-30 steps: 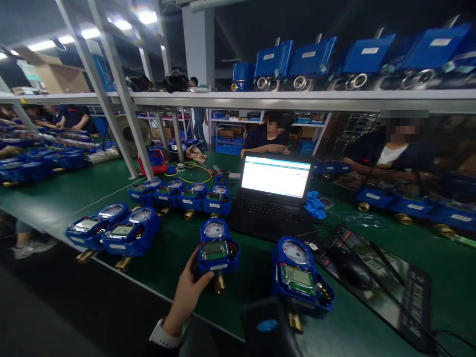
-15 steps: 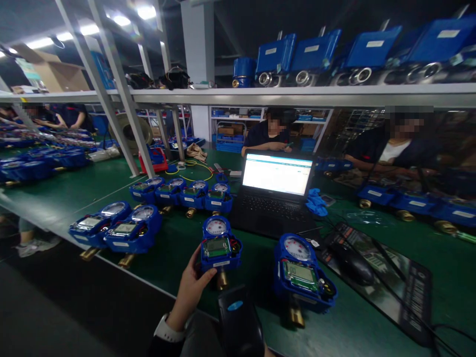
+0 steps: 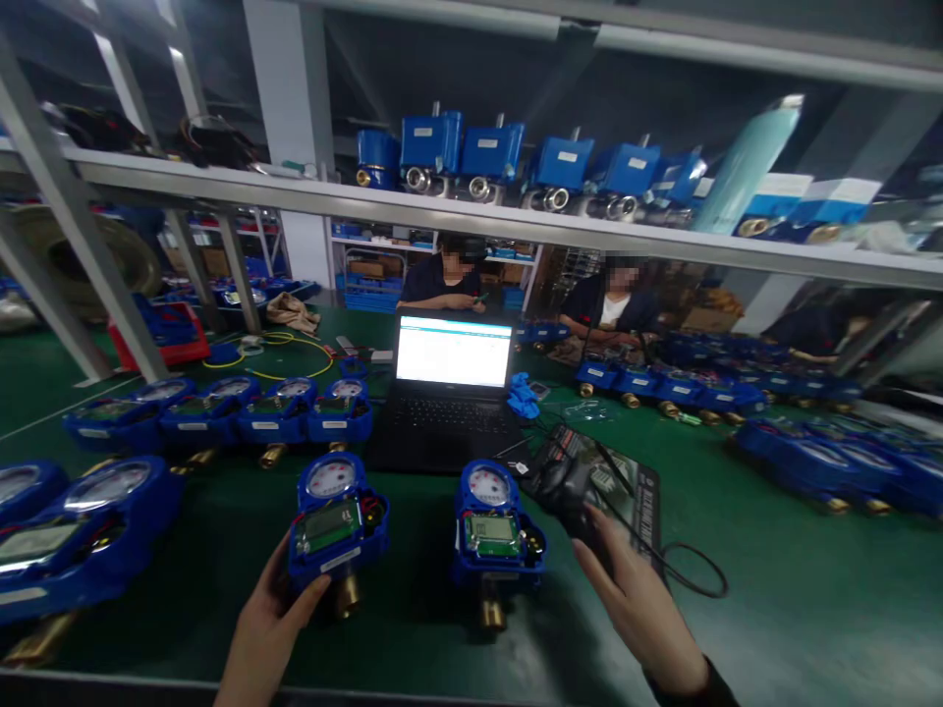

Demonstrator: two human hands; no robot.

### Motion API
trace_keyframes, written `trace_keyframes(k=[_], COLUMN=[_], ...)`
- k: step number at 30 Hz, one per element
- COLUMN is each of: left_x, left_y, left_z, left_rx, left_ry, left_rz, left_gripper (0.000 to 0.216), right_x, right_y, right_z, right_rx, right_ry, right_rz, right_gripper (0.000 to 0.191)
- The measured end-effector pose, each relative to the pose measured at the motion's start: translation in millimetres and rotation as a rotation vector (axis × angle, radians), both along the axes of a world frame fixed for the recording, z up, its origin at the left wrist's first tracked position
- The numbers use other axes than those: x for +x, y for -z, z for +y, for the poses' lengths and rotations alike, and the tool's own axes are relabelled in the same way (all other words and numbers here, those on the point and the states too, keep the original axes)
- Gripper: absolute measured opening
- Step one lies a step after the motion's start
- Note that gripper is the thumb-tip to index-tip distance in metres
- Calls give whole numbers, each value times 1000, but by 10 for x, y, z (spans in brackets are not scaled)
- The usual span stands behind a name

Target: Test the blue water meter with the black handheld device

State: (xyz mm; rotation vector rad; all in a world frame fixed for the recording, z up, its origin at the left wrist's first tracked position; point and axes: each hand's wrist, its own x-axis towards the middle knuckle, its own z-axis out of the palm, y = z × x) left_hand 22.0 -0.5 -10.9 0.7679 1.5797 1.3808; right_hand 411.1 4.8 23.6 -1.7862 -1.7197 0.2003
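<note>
My left hand grips the near left side of a blue water meter with a dial, a green display and a brass fitting; it sits on the green bench. A second open-faced blue meter sits just to its right. My right hand reaches forward with its fingers stretched out, the tips at the near end of a black mouse on a dark printed mat. Nothing is held in that hand.
An open laptop with a lit screen stands behind the meters. A row of blue meters lies at left, with more at right. A shelf of blue units runs overhead. Two people sit across the bench. A cable loop lies by the mat.
The view has swung right and down. A black handheld device that rose at the bottom edge is gone, and my right hand has appeared at the mouse. My left hand stays on the meter.
</note>
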Motion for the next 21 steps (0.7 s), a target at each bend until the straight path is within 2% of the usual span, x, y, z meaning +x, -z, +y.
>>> trace_keyframes(k=[3,5,9,12,14,17,21], left_x=[-43,-40,21,41,30,10,40], left_y=[63,73,45,54,78,93,26], left_z=[14,13,-25,-40,-32,-16,-31], left_rx=[-61,-84,-60,-59,-54,-59,-59], left_ry=[9,1,-48,-45,-59,-88,-87], left_rz=[41,49,108,122,105,117,81], left_gripper=[119,120,114,113,113,112,114], right_x=[-51,-77,42,273,427,569,604], right_y=[202,319,324,259,289,446,642], right_z=[216,279,429,710,930,1170,1265], right_rx=[-105,-105,-10,99,149,111,85], right_ry=[-103,-134,-175,-98,-22,-52,-72], right_rz=[-82,-146,-227,-219,-233,-255,-247], right_gripper=[54,52,42,39,40,49,50])
